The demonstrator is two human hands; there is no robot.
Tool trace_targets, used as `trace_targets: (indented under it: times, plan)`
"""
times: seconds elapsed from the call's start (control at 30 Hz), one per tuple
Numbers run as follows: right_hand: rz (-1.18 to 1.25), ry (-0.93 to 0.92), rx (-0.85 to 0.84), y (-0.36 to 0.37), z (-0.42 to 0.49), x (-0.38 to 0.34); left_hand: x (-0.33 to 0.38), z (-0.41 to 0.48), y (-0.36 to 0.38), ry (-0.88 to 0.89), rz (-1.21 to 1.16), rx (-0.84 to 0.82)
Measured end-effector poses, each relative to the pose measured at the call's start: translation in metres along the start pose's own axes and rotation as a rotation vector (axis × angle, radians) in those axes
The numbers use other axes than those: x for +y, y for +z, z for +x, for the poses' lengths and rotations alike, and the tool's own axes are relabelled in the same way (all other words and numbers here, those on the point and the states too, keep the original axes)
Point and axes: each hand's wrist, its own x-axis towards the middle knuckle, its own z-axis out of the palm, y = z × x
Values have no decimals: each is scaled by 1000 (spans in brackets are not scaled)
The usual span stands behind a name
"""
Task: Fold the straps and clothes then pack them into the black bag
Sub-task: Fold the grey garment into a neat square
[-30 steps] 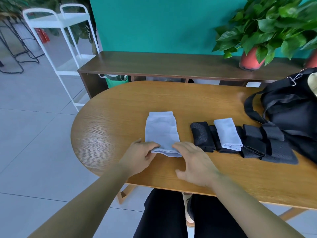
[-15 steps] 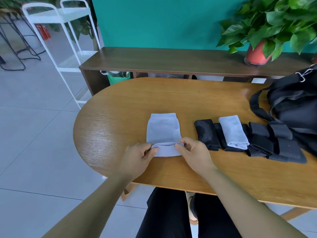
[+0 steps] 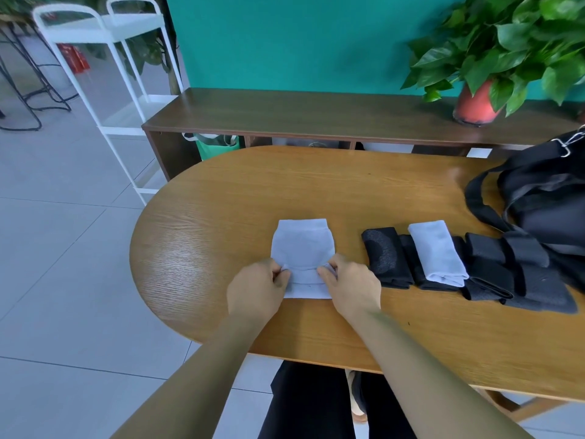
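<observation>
I see bare wood of the table (image 3: 221, 204) left of the grey cloth (image 3: 302, 245) and beyond it, room to pass; on the right, folded straps (image 3: 387, 256) and the black bag (image 3: 544, 213) block.

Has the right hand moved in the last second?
Yes. The right hand, pinching the light blue cloth, has moved farther onto the table, away from its near edge.

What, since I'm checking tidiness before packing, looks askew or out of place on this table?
Nothing spilled or damaged. Only the small folded light-blue cloth sits slanted atop the overlapping black straps instead of on the table. The left hand and right hand pinch the larger light-blue cloth, mid-fold.
</observation>
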Motion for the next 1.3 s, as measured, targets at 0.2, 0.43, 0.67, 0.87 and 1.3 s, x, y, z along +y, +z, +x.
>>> trace_targets:
  times: [0.2, 0.43, 0.67, 0.87, 1.3]
  plan:
    - [-92, 11, 33, 1, -4, -7, -1, -3, -3, 54, 79, 43]
    - [-53, 8, 103, 5, -8, -3, -8, -9, 5, 701, 159, 35]
    - [-172, -473, 312, 1, -20, 6, -12, -16, 8, 664, 394, -282]
    - [-294, -462, -371, -1, -41, 22, -21, -14, 12, 689, 385, -292]
    - [4, -432, -234, -32, -10, 15, -18, 19, -17, 555, 65, -231]
